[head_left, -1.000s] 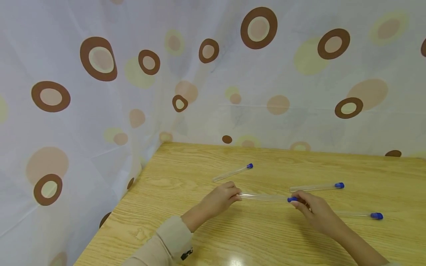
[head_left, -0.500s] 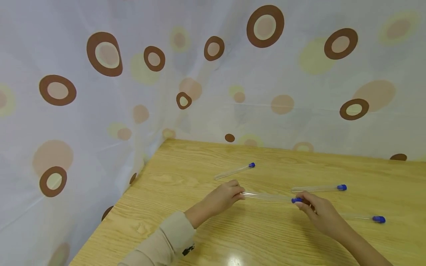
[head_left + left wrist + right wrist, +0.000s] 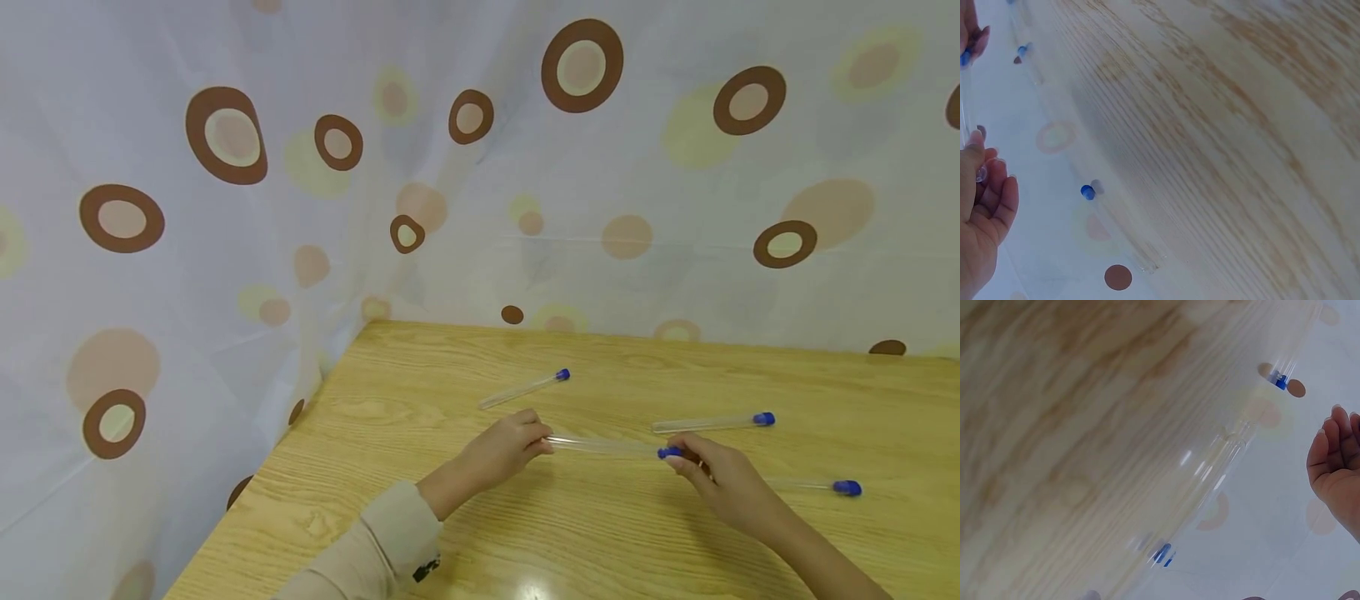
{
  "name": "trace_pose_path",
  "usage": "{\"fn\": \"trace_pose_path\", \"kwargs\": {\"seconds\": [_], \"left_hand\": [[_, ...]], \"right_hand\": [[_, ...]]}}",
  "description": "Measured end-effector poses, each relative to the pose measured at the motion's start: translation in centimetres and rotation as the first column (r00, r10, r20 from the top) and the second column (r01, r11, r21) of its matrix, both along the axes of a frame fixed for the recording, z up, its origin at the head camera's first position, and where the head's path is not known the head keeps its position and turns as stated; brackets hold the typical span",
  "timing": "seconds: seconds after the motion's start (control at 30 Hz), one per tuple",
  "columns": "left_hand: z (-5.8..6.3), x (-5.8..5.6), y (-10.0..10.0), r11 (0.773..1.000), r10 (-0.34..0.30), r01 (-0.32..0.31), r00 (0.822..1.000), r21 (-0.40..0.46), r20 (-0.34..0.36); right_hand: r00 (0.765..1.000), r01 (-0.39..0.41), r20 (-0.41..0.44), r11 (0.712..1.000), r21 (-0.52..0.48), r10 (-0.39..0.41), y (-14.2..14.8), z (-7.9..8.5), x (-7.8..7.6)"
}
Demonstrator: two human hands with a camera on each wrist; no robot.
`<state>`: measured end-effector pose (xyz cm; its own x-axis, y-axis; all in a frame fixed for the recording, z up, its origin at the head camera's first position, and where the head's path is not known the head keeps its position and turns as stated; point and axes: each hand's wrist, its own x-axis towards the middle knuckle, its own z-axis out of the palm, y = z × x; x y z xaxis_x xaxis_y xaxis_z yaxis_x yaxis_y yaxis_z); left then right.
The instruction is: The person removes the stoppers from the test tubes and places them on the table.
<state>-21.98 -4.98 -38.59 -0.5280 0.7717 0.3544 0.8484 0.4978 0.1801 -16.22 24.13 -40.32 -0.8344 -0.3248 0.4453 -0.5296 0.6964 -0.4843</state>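
I notice the left hand (image 3: 502,454), fingers gripping the test tube (image 3: 600,446), and the right hand (image 3: 723,483), pinching its blue cap (image 3: 668,452), shifted slightly rightward; progress seems small.

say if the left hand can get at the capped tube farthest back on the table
Probably yes: the back tube lies just beyond the left hand with nothing visible between. But that hand's grip is on another tube, so it would likely have to let go first.

Beige left sleeve (image 3: 352,554), broad cuff (image 3: 402,525), small black patch (image 3: 427,569).
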Motion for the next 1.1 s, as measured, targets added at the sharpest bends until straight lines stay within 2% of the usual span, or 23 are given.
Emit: {"fn": "trace_pose_path", "kwargs": {"seconds": [0.23, 0.5, 0.87, 1.1], "left_hand": [[-0.11, -0.08, 0.11, 1.000, 0.001, -0.001, 1.000, 0.002, -0.007], [-0.02, 0.02, 0.35, 1.000, 0.001, -0.001, 1.000, 0.016, -0.016], [-0.13, 0.26, 0.53, 1.000, 0.008, -0.008, 1.000, 0.029, 0.000], [-0.18, 0.14, 0.72, 0.999, -0.007, 0.009, 0.998, 0.039, -0.054]], "right_hand": [[1.000, -0.029, -0.003, 1.000, -0.009, 0.029, 0.15, -0.17, -0.02], [0.999, -0.026, -0.030, 1.000, -0.012, 0.026, 0.36, -0.15, 0.15], [0.999, 0.021, 0.051, 0.999, -0.026, -0.020, 0.21, 0.25, 0.49], [0.997, 0.033, 0.068, 0.998, -0.047, -0.030, 0.33, 0.20, 0.57]]}}
